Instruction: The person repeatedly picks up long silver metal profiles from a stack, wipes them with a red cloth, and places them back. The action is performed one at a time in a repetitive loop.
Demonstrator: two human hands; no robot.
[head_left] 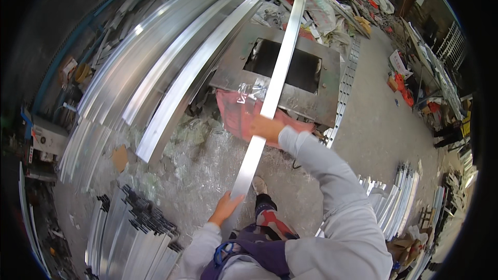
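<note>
A long silver metal profile [281,70] slants from my body up across a grey metal bench with a dark rectangular opening [306,72]. My left hand [226,208] is closed round its near end. Farther up the bar, my right hand [267,127] grips it across the top, slightly blurred. A red sheet [232,111] hangs at the bench's near edge, just beyond my right hand. The bar's far end reaches past the bench's back edge.
Several long metal profiles [179,78] lie side by side left of the bench. Bundled profiles with dark ends [145,212] stand at the lower left, more bundles [394,197] at the right. A ladder-like rail [346,83] runs along the bench's right side. Scrap is heaped behind.
</note>
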